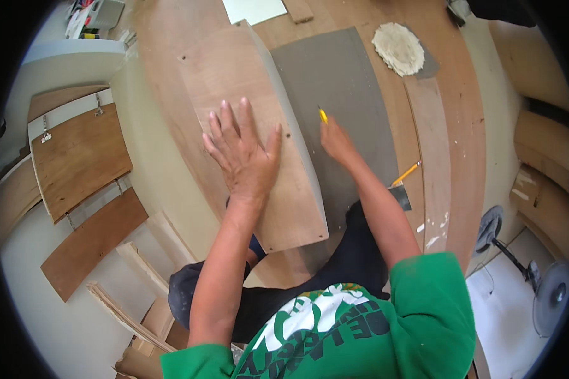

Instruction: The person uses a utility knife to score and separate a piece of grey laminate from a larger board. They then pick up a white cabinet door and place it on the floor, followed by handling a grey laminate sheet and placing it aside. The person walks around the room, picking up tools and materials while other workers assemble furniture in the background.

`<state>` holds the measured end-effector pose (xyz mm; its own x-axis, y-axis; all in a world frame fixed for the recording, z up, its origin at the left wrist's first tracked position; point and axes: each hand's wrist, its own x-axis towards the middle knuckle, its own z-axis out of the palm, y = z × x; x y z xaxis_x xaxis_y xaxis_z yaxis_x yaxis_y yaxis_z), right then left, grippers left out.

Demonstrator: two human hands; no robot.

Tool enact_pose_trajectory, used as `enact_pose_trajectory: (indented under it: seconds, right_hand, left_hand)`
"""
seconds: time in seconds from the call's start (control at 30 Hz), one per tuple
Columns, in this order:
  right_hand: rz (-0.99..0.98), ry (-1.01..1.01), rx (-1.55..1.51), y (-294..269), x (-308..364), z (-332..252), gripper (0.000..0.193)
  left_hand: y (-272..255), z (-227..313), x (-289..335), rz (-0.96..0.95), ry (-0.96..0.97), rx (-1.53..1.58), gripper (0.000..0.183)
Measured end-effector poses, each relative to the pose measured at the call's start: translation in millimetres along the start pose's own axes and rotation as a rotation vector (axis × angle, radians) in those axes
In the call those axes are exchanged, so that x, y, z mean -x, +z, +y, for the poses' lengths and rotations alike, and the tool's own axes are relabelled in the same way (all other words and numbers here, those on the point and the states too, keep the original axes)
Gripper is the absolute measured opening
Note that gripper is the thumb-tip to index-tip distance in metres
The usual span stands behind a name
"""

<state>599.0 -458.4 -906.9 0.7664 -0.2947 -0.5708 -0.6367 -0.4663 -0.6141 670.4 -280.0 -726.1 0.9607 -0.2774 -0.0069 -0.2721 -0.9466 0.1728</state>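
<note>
Clock directions are read from the middle of my view, with twelve at the top. My two hands are apart. My left hand (243,148), toward half past ten, lies flat with its fingers spread on the broad wooden face of a long, box-like plywood piece (278,202). That piece runs from about eleven o'clock down to near six; its long side facing three o'clock is pale, and small dark spots mark its face near the edges. My right hand (338,142), between one and two, is closed around a yellow pointed tool (323,115) whose dark tip projects toward twelve; its exact kind cannot be told. The tool is over or against a grey sheet (331,82), just beside the plywood piece; contact cannot be confirmed. The sheet lies on the wooden desk (467,126). At one o'clock on the desk, a cream paste-like mass (398,49) is spread on a grey plate (428,63). At three, a yellow pencil-like stick (407,172) lies at a slant, its lower end against a small dark flat plate (400,196). At twelve are a white sheet (254,9) and, just beside it, a short wooden offcut (299,9). Off the desk, at nine, there is a brown panel with metal hinges (85,161); near four, a fan (554,297).
</note>
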Motion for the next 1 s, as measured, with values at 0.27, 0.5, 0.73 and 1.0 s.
enact_pose_trajectory:
  seconds: [0.27,0.5,0.73,1.0]
  right_hand:
    - [0.117,-0.139,-0.014,24.8,-162.6,-97.5,0.036]
    - [-0.023,-0.156,0.124,16.4,-179.4,-110.2,0.037]
    - [-0.056,-0.125,0.172,12.5,-188.4,-112.4,0.038]
    - [-0.041,-0.11,0.129,11.3,-188.8,-113.6,0.036]
  left_hand:
    - [-1.4,-1.1,0.7,-0.056,-0.016,0.017,0.075]
    - [-3.3,-3.6,-2.4,-0.072,-0.011,0.005,0.075]
    - [-1.5,-2.8,-3.3,-0.075,0.001,-0.002,0.077]
    - [-3.3,-2.0,-3.4,-0.069,0.011,0.008,0.075]
